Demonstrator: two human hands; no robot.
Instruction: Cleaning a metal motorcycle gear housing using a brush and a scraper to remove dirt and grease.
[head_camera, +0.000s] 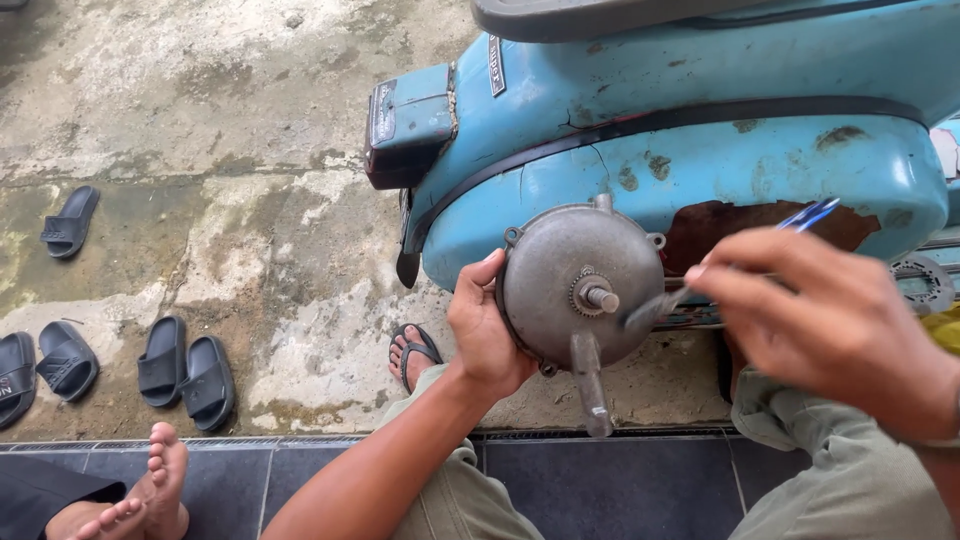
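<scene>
The left hand (485, 335) closes its grip on the left rim of a round, dull grey metal housing cover (570, 285), thumb across the face and fingers hidden behind the edge, so the domed side is turned up toward the camera and held clear of the lap; that hold seems meant to keep the part from turning while it is worked on. At the centre of the cover, just right of this grip, a short splined shaft (598, 297) sticks out, and a flat grey lever arm (590, 385) hangs down from the lower edge toward the dark tiled step (600, 480). The right hand (840, 325) has its grip pinched tight around a slim tool with blue handles (812, 213), probably pliers, its grey tip (650, 310) lying against the cover's face just right of the shaft; the handles point up and away so the tip can come in low across the metal. Behind both hands stands a worn light blue scooter body (700, 130) with a rust patch, close enough that the part stays beside its machine. Farther left of the holding grip, several black slide sandals (185, 375) lie on the stained concrete floor (250, 150), and another person's bare foot (160, 475) rests on the step at the lower left.
</scene>
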